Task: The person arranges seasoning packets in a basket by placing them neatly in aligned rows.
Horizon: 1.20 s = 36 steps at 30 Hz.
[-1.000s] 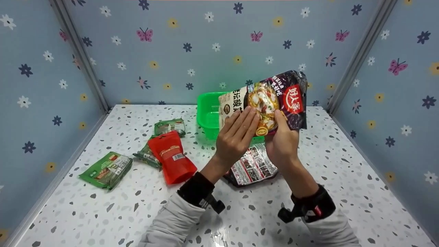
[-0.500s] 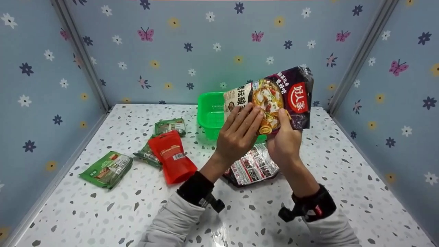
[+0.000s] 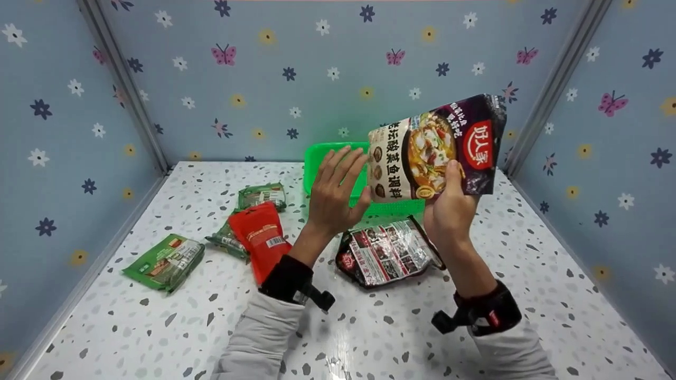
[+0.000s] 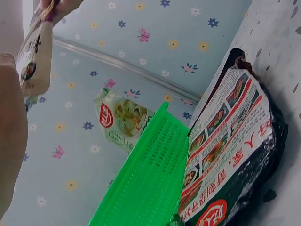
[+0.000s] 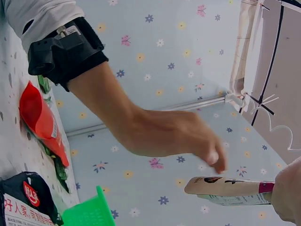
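Observation:
My right hand (image 3: 450,216) grips a dark purple and cream seasoning pouch (image 3: 391,163), its thumb across the printed front and its other fingers behind. The pouch is tilted, held up in front of the green basket (image 3: 317,161). Just left of the pouch's cream end is my left hand (image 3: 332,195), its fingers extended; the right wrist view shows a gap between them. Below lies a black-edged pouch (image 3: 388,253), its silvery printed back facing up. A light green pouch (image 4: 124,117) shows beyond the basket rim in the left wrist view; its support is hidden.
A red pouch (image 3: 261,232) overlaps a green packet (image 3: 227,240) on the speckled table. Another green packet (image 3: 169,264) lies to the left and one more (image 3: 261,196) farther back. Patterned walls (image 3: 264,121) enclose the back and sides.
The left hand has come off the pouch's front and moved left. The right hand has shifted the pouch to the right and slightly up, uncovering more of its print.

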Tool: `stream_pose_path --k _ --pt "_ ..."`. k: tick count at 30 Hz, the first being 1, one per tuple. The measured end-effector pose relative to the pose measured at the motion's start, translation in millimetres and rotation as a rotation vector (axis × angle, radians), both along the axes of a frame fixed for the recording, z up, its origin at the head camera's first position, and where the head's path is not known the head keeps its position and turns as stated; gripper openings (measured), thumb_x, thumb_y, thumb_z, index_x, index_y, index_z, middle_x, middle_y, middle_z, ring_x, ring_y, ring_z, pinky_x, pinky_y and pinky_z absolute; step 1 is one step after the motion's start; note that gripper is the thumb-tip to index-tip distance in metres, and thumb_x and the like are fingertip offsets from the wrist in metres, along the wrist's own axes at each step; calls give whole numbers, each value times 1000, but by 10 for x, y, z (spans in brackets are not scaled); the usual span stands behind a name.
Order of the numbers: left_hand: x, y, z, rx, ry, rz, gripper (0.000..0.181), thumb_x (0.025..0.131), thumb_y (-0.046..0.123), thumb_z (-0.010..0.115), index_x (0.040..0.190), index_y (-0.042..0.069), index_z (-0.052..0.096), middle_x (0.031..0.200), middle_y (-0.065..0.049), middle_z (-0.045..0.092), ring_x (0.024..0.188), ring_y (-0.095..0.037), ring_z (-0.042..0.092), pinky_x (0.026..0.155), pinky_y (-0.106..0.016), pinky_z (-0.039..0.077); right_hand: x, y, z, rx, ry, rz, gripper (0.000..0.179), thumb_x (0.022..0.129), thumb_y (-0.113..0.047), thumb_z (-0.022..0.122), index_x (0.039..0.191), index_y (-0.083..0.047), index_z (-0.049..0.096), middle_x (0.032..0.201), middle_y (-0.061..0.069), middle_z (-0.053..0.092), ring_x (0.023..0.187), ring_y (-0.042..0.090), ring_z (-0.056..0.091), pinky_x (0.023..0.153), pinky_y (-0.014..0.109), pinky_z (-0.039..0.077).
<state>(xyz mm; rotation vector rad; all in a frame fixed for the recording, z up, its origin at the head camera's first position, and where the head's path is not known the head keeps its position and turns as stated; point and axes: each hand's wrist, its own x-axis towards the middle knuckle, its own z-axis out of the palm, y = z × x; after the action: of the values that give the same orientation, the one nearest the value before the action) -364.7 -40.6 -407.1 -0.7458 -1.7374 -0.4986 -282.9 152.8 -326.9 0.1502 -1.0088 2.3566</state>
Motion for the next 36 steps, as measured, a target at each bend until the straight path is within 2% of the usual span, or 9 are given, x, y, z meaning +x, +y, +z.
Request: stream_pose_path --k 4,9,12,15,20,26,32,36 --pt "-140 -161 -127 -62 -206 69 49 107 34 68 148 7 70 155 -15 72 153 -38 59 136 -58 42 -22 56 33 -34 25 -22 44 121 -11 45 165 -8 41 152 16 63 144 36 65 116 47 64" --pt "-244 -289 -283 -145 -455 83 46 114 40 65 145 6 71 149 -17 73 153 -39 58 137 -57 40 -56 111 46 -22 55 -48 45 121 -10 44 166 -7 40 157 19 61 149 38 62 120 48 61" --pt "-283 -322 -366 -181 -563 70 46 116 41 64 143 5 71 146 -18 74 150 -40 59 136 -57 40 -77 134 46 -7 55 -63 44 121 -11 44 165 -7 41 157 18 62 148 38 63 121 49 60" --pt "-313 -341 -440 -208 -632 52 45 117 39 63 144 5 71 143 -19 76 144 -41 63 132 -58 43 -96 153 42 5 61 -71 44 121 -11 44 165 -8 41 156 18 62 147 38 64 121 51 60" --pt "-364 -363 -560 -219 -670 32 43 117 33 62 147 3 70 141 -21 77 137 -43 67 127 -59 48 -119 183 19 38 80 -71 46 121 -12 43 167 -9 40 157 17 61 147 36 63 122 52 59" --pt "-425 -407 -687 -201 -628 5 34 116 20 62 140 -3 72 133 -25 80 127 -46 73 124 -62 49 -143 210 -2 62 87 -83 46 121 -13 45 166 -8 40 155 17 62 146 36 64 121 52 60" --pt "-451 -421 -724 -197 -599 9 26 112 14 66 131 -2 74 126 -23 82 120 -46 75 117 -61 51 -237 254 -22 82 68 -112 44 120 -12 47 164 -9 41 149 14 65 140 33 67 119 50 61" --pt "-440 -443 -717 -214 -606 33 26 113 17 64 129 -1 74 123 -22 83 115 -45 75 112 -58 52 -359 277 -45 176 20 -135 49 120 -14 49 167 -10 38 152 15 63 143 31 65 123 46 58"
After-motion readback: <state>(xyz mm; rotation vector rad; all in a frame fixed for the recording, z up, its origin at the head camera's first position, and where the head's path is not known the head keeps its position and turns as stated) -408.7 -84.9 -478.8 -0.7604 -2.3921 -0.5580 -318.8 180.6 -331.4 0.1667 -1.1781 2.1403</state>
